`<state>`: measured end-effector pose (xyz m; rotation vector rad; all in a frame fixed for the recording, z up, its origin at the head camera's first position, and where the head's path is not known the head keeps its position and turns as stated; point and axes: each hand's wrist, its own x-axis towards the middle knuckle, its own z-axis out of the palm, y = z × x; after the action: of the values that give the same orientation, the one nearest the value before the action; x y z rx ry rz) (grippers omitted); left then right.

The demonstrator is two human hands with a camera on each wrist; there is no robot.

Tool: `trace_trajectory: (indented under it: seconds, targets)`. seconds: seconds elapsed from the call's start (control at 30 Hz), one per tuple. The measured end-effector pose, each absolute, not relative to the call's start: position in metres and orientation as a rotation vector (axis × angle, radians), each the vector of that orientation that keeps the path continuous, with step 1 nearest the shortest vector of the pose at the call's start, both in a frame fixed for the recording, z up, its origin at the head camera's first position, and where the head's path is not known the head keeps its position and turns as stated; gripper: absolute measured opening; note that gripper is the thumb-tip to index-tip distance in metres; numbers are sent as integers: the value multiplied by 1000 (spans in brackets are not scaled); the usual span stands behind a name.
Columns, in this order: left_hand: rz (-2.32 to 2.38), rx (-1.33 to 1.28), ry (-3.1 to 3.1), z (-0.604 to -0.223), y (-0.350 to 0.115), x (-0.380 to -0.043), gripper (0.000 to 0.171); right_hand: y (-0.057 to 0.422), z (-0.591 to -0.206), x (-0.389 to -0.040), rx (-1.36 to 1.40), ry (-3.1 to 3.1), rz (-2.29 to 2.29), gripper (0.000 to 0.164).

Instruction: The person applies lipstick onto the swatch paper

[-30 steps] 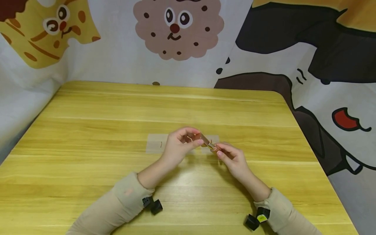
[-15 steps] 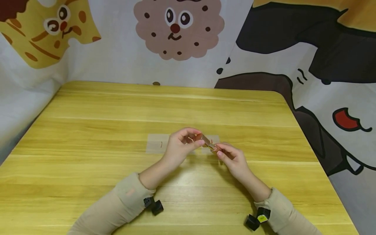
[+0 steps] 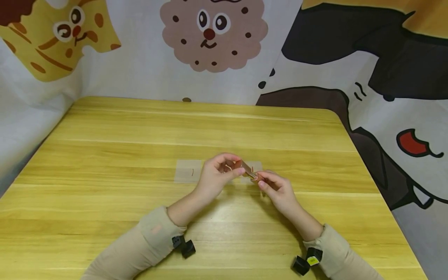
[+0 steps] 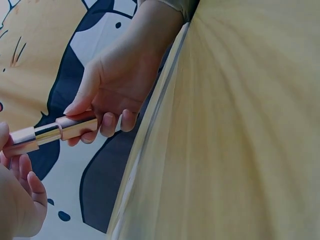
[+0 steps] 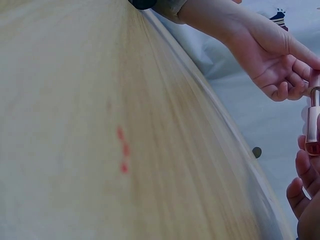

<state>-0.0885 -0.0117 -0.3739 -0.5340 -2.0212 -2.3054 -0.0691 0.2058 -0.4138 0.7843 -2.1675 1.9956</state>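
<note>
Between both hands is a rose-gold lipstick tube [image 3: 247, 168], tilted down to the right above the table. My left hand [image 3: 214, 175] grips its upper-left part with thumb and fingers. At the other end, my right hand [image 3: 279, 191] pinches the lower-right part. A shiny gold collar [image 4: 47, 133] shows between the two parts in the left wrist view, so they are not fully together. The right wrist view catches the tube [image 5: 313, 117] at its right edge, partly cut off. Fingers hide some of both ends.
Two pale translucent rectangles lie on the wooden table [image 3: 140, 217]: a left one [image 3: 183, 171] with a short dark mark, and a right one [image 3: 257, 167] partly behind the tube. A cartoon-printed cloth [image 3: 140, 70] hangs behind the table. Black devices [image 3: 183, 247] sit at the sleeve cuffs.
My left hand has shifted slightly right and down with its part of the tube. The exposed gold collar looks a little shorter. My right hand stays nearly still.
</note>
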Motion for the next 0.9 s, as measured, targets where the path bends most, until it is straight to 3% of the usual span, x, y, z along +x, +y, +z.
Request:
trace_trajectory:
  seconds: [0.53,0.9]
  targets:
    - [-2289,-549,-2117,-380,-9,-89,22,205,-412,-69,766,-2203,1957,25]
    - [-2290,-536,-2191,-356,-8,-75,20,204,-411,-69,834,-2161,1946,24]
